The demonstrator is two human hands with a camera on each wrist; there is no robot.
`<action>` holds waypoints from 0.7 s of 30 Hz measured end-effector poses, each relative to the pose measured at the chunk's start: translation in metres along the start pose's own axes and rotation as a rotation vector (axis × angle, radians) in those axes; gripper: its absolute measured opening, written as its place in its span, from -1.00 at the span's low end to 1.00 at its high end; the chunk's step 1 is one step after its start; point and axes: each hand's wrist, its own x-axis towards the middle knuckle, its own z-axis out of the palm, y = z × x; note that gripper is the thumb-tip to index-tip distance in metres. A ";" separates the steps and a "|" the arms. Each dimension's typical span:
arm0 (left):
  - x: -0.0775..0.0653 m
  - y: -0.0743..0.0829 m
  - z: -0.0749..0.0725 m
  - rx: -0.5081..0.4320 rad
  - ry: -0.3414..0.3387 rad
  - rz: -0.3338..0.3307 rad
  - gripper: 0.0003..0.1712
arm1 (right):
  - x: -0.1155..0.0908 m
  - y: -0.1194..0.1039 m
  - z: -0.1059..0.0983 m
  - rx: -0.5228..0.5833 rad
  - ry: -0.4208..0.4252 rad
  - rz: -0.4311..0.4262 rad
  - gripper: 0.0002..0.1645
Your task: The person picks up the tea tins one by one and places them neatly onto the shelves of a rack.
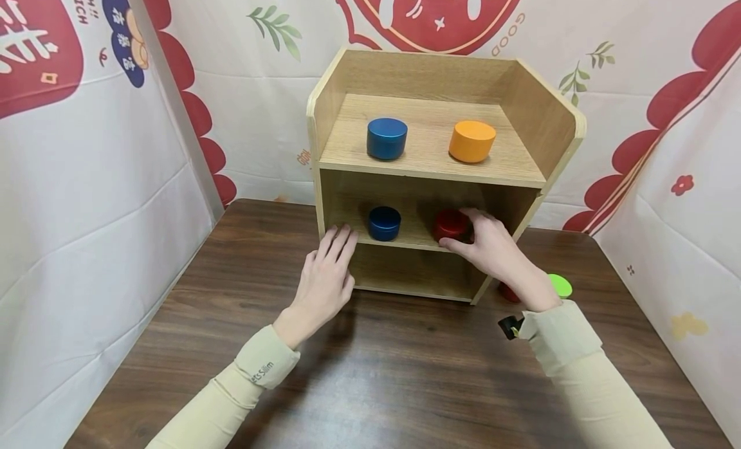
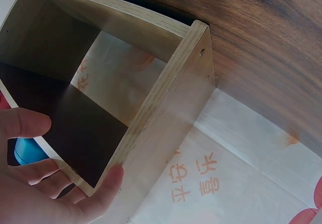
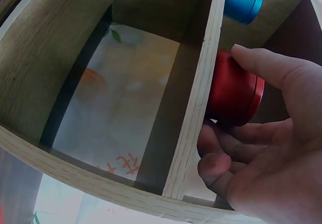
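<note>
A red round tin [image 1: 450, 225] sits at the right of the wooden shelf's [image 1: 433, 172] middle level. My right hand [image 1: 492, 246] pinches this tin between thumb and fingers, and in the right wrist view the red tin [image 3: 234, 90] is close to the board's front edge. My left hand [image 1: 324, 275] rests its fairly straight fingers against the shelf's left front edge. The left wrist view has the left hand's fingers [image 2: 40, 171] at the corner of board and side panel. A dark blue tin [image 1: 384, 224] stands left of the red one.
On the top level stand a blue tin [image 1: 386, 139] and an orange tin [image 1: 471, 141]. Right of the shelf, partly behind the right forearm, are a green round lid or tin [image 1: 560, 285] and a red item [image 1: 508, 293]. Everything rests on a dark wooden table [image 1: 405, 372].
</note>
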 end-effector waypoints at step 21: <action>0.000 0.001 0.001 0.009 -0.007 -0.007 -0.18 | -0.064 0.012 -0.018 0.135 0.147 -0.145 -0.42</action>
